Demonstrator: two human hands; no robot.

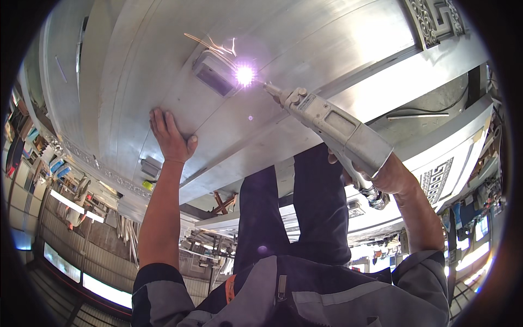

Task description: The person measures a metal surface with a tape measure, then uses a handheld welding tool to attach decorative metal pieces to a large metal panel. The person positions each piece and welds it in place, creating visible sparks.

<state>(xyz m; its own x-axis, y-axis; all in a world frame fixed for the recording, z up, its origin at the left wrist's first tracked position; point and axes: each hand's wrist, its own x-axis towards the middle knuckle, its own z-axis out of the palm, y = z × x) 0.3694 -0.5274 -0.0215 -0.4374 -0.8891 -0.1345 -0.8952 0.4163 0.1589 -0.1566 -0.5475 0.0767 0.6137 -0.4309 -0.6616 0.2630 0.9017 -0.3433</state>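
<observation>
With its fingers stretched out, my left hand (172, 139) lies flat on a large brushed metal panel (131, 71) and holds nothing. My right hand (389, 174) is wrapped round the grip of a grey handheld welding gun (333, 122); the gun's body hides some of the fingers. At the gun's narrow nozzle, a violet-white glare (244, 75) burns beside a small rectangular metal fitting (214, 76) on the panel. Orange sparks (210, 46) fly up and left from there. The glare hides the exact contact point.
A small metal block (151, 168) and a yellow-green item (147, 186) sit beside my left forearm. An ornate scroll piece (436, 22) is at the far right. A dark cable (419, 111) lies beyond the panel's right edge. Racks and long stock (128, 234) stand at lower left.
</observation>
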